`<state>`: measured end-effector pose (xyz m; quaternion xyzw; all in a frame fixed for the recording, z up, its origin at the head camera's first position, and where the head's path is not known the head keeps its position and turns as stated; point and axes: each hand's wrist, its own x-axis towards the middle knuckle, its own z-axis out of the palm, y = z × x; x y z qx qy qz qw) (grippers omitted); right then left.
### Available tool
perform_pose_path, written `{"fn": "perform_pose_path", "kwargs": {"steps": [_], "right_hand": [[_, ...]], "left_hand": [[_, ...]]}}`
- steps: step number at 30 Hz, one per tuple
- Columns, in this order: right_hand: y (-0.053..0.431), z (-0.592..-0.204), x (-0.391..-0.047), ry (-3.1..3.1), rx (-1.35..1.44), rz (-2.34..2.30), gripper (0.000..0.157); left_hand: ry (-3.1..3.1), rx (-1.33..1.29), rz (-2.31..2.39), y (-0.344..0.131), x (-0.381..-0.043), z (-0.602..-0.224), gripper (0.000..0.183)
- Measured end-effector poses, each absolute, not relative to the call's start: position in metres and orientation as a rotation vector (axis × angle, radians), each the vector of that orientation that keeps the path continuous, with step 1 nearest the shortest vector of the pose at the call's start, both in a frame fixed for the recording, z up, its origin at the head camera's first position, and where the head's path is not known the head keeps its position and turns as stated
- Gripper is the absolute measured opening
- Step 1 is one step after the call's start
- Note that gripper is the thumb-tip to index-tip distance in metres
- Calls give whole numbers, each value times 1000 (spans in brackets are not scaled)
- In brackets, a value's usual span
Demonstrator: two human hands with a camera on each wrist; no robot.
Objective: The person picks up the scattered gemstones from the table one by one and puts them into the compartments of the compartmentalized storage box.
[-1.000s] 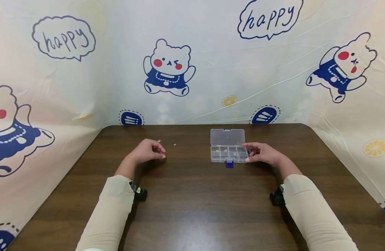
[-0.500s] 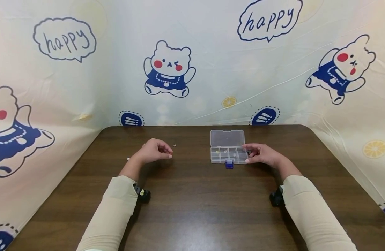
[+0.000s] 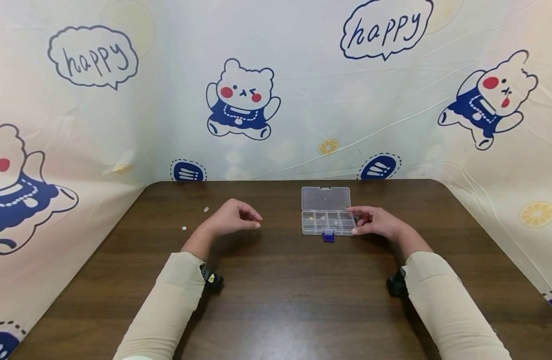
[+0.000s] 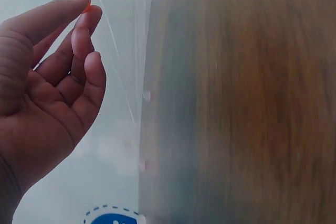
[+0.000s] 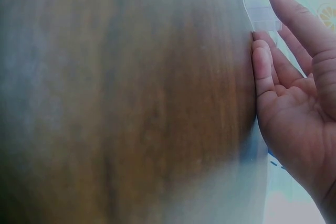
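Note:
My left hand [image 3: 229,219] is over the table left of the box, thumb and index fingertip pinching a tiny orange-red piece [image 4: 88,9]. Most of that piece is hidden by the fingertips; I cannot tell its kind. A clear plastic compartment box [image 3: 328,231] lies with its lid [image 3: 325,199] laid back and its blue latch [image 3: 329,237] facing me. Small pale pieces sit in some of its compartments, one of them yellowish [image 3: 312,218]. My right hand [image 3: 377,220] holds the box's right end, thumb at the front corner and fingertips at the rear one.
Two small whitish pieces [image 3: 206,209] [image 3: 184,228] lie on the brown table [image 3: 276,280] left of my left hand. A printed cloth [image 3: 303,100] hangs behind the table's far edge. Both wrists carry small black cameras [image 3: 214,283].
My left hand has moved right toward the box with the orange-red piece. Whitish pieces on the left have come into sight, and those beyond the hand are now hidden. My right hand stays put.

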<state>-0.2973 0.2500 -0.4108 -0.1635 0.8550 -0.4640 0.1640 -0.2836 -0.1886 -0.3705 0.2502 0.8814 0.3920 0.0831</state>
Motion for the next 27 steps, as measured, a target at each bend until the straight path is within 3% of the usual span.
{"fn": "perform_pose_path", "kwargs": {"steps": [27], "right_hand": [[246, -405, -299, 2391, -344, -1362, 75]], "left_hand": [[2530, 1003, 1074, -135, -286, -372, 19]]}}
